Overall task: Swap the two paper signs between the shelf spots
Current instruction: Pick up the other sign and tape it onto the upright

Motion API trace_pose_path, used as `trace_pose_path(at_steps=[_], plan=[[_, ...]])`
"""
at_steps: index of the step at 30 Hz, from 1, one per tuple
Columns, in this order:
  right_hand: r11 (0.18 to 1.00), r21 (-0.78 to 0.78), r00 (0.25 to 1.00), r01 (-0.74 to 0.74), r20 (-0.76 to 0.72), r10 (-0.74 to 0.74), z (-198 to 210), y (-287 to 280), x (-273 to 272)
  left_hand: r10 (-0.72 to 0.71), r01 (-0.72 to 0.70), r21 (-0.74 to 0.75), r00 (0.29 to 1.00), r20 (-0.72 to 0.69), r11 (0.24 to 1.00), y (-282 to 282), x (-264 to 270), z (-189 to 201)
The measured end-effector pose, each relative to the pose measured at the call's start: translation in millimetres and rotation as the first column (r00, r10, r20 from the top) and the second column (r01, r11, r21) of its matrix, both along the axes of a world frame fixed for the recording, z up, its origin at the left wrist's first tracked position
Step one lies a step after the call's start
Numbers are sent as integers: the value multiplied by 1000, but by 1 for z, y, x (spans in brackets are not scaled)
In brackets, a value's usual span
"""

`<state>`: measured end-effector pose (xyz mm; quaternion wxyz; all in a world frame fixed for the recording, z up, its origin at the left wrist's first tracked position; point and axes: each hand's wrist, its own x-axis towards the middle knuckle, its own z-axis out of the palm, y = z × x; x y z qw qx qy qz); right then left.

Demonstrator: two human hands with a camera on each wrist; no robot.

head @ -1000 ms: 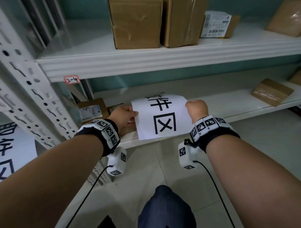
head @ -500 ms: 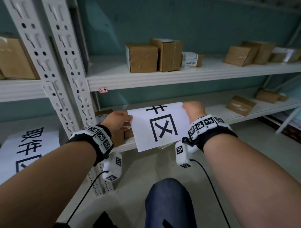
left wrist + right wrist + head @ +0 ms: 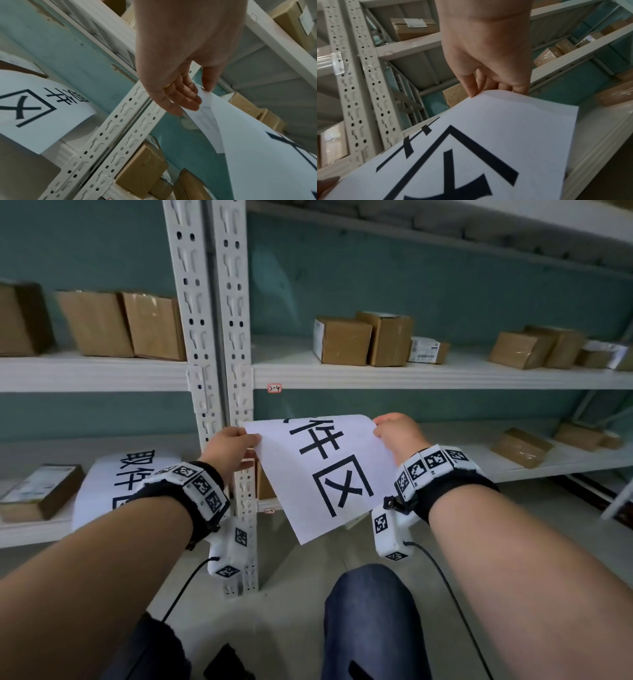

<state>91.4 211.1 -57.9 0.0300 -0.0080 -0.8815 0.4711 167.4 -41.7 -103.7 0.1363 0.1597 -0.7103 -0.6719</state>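
A white paper sign (image 3: 325, 474) with large black characters hangs in the air in front of the right shelf bay, tilted with its lower corner pointing down. My left hand (image 3: 233, 450) pinches its upper left corner (image 3: 202, 100). My right hand (image 3: 397, 433) pinches its upper right edge (image 3: 488, 94). The second paper sign (image 3: 102, 484), also with black characters, drapes over the front edge of the low shelf (image 3: 30, 532) in the left bay, partly hidden by my left wrist; it also shows in the left wrist view (image 3: 37, 112).
Two white perforated uprights (image 3: 219, 337) split the left bay from the right. Brown cardboard boxes (image 3: 363, 340) stand on the middle shelf (image 3: 445, 378); more boxes (image 3: 520, 446) lie on the low right shelf. A flat box (image 3: 37, 491) lies left of the draped sign. My knee (image 3: 370, 621) is below.
The sign has come off the low right shelf and risen, held in both hands, tilting as it shifts left. The head view has lifted, and the left bay's sign now shows more fully.
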Motion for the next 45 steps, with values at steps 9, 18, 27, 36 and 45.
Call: trace_pose_path(at_steps=[9,18,27,36,45], plan=[[996,-67,995,-56,-89,50,11,-15,19,68,-70,-16,994,-89,997,-22,32,16],[998,0,990,-67,-121,66,9,-17,23,153,-151,25,974,-167,988,-36,42,26],[990,119,985,-81,-144,97,2,-17,25,84,-78,42,984,-159,996,-39,51,33],[987,119,978,-109,-164,128,2,-17,25,-25,10,-196,997,-70,981,-47,54,54],[985,103,970,-136,-188,153,-1,-26,26,-29,20,-81,993,-113,997,-36,59,51]])
